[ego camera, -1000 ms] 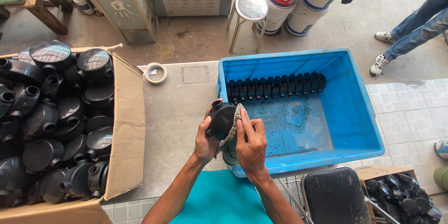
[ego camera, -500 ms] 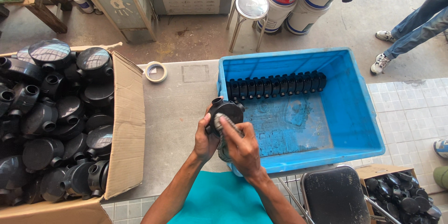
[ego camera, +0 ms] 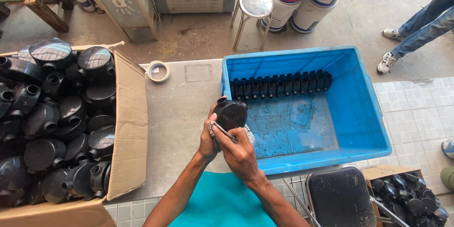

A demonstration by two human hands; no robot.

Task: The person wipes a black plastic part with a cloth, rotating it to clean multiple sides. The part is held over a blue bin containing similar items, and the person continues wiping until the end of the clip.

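My left hand (ego camera: 206, 138) holds a round black plastic junction box (ego camera: 230, 113) with short pipe stubs, just above the near left corner of the blue crate (ego camera: 364, 113). My right hand (ego camera: 239, 154) presses a grey rag (ego camera: 226, 132) against the underside of that box. Inside the crate a row of the same black boxes (ego camera: 280, 85) stands on edge along the far wall.
A cardboard carton (ego camera: 126, 128) at the left is full of black junction boxes. A roll of tape (ego camera: 158, 71) lies on the grey table (ego camera: 179, 113). A metal stool (ego camera: 255, 5), paint buckets and a person's legs (ego camera: 416, 28) are beyond. A black chair seat (ego camera: 338, 196) and a small box of parts sit at lower right.
My right hand with the rag has slid from the right side of the box across its face to below it. The box has turned slightly in my left hand.
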